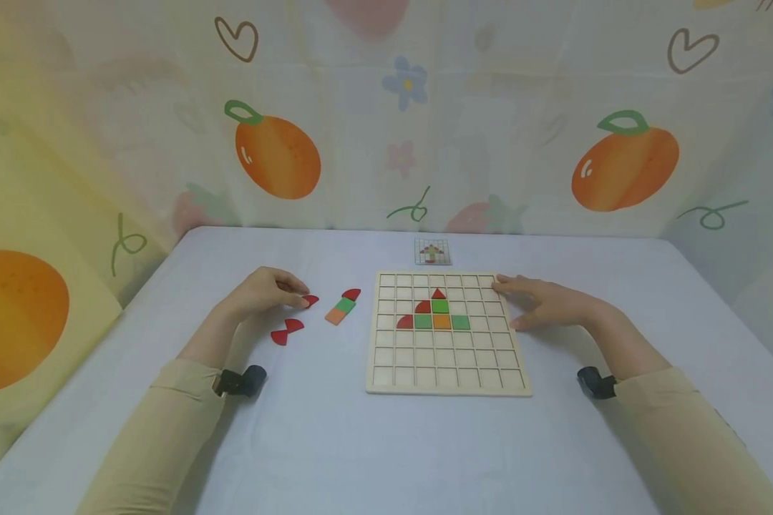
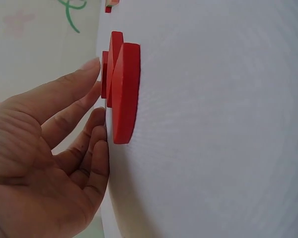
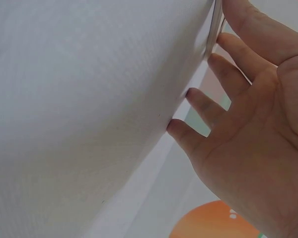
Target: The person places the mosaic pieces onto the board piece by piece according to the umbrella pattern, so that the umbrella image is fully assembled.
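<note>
6 loose pcs (image 1: 344, 305), 7 on bd (image 1: 447, 372); L fingers (image 2: 64, 91) at red pc (image 1: 312, 300), tips part hid, can't tell if pinching; R fingers (image 3: 228, 74) spread.

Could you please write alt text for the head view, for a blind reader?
A person's left grip pinches a red piece while the right grip touches the right edge of a gridded board holding red, green and orange pieces. Loose pieces lie to its left, a patterned card beyond.
</note>
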The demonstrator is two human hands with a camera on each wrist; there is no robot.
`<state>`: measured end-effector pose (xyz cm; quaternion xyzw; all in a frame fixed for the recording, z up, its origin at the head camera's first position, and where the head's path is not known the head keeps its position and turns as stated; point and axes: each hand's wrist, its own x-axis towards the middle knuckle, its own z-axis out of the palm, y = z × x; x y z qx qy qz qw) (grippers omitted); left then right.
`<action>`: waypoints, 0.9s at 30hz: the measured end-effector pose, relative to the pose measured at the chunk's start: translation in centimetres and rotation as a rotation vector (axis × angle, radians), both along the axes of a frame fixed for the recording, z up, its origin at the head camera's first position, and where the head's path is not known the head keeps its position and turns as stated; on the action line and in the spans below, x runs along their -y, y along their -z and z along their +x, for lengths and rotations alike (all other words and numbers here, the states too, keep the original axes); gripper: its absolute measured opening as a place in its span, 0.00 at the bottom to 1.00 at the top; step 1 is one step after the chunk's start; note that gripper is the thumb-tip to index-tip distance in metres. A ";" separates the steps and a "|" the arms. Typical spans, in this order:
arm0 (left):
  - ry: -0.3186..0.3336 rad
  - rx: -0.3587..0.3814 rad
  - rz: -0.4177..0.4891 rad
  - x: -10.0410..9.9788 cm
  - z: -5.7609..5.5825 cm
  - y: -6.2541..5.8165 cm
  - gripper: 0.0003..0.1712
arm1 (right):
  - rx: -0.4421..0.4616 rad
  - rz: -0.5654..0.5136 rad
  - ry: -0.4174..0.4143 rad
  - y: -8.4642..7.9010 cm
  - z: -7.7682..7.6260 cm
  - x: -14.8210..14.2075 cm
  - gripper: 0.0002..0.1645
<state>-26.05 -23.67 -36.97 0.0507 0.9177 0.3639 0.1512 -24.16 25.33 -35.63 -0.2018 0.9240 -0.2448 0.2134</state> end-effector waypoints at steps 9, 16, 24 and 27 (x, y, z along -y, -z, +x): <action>-0.001 -0.007 -0.025 -0.1 -0.2 0.1 0.22 | -0.010 -0.007 -0.009 -0.1 0.0 0.1 0.48; 0.005 -0.014 -0.031 -0.3 -0.1 0.1 0.21 | -0.006 0.003 -0.001 -0.1 0.0 0.1 0.48; 0.000 -0.034 -0.052 -0.5 -0.1 0.0 0.20 | -0.004 0.000 -0.006 -0.1 -0.1 0.1 0.49; -0.001 -0.042 -0.062 -0.6 0.1 -0.1 0.19 | -0.005 0.001 -0.005 -0.1 -0.1 0.1 0.49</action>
